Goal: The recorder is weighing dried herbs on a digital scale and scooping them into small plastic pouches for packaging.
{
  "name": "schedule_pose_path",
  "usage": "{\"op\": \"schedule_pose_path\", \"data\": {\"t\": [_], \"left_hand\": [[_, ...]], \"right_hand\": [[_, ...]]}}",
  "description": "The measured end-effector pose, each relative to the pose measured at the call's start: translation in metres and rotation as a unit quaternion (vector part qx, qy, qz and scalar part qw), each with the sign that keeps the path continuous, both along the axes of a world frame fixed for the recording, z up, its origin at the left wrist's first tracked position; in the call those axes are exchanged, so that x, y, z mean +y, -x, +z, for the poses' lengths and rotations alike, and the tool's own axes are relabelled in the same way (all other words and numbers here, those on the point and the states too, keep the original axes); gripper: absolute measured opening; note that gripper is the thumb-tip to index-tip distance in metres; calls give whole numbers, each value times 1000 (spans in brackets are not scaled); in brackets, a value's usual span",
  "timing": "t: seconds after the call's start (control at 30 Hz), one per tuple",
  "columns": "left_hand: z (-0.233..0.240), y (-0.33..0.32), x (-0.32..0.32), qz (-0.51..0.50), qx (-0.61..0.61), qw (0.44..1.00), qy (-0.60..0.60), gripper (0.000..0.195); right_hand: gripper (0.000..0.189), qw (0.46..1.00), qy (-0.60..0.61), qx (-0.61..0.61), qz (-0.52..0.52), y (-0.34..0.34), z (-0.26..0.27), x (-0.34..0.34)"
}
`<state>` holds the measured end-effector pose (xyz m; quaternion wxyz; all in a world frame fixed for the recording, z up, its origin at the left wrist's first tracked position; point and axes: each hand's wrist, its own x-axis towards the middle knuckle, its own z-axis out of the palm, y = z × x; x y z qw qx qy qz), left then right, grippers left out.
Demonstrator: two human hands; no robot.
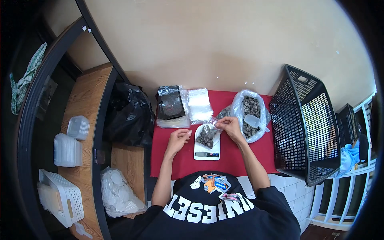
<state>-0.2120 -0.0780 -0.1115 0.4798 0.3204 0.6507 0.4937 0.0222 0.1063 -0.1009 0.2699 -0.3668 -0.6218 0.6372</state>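
Observation:
A white digital kitchen scale [207,154] stands on a red-covered table [177,156]. On its pan lies a clear plastic bag [207,136] filled with small dark, coiled or ridged pieces. My right hand [229,127] pinches the open-looking top of this bag at its upper right. To the left of the scale, my left hand [179,139] hovers with bent fingers and holds nothing visible. Right of my right hand stands a large clear bag [237,103] of the same dark pieces, with a translucent plastic scoop [252,120] lying on them.
Flat clear bags [199,105] and dark printed pouches [170,103] lie at the table's back left. A black plastic crate [303,120] rises at the right. At the left are a black plastic bag [129,114] and a wooden shelf [87,99] with stacked clear containers [67,150].

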Motion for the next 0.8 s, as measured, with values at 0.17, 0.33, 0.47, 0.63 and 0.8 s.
{"op": "schedule_pose_path", "data": {"t": [0.17,0.33,0.47,0.63,0.8], "left_hand": [[0,8,-18,48,-4,998,43,26],[-3,20,-31,92,-12,996,13,30],[8,23,-31,111,-14,994,18,29],[6,27,-30,122,-17,992,14,30],[4,24,-24,114,-19,993,18,30]], "right_hand": [[36,975,-194,-111,-12,4,-1,1],[40,927,-359,-80,-70,-7,31,-15],[36,953,-270,-69,-115,-30,43,-20],[25,979,-163,-14,-124,-46,43,-30],[21,988,-103,-62,-98,-50,32,-37]]}}
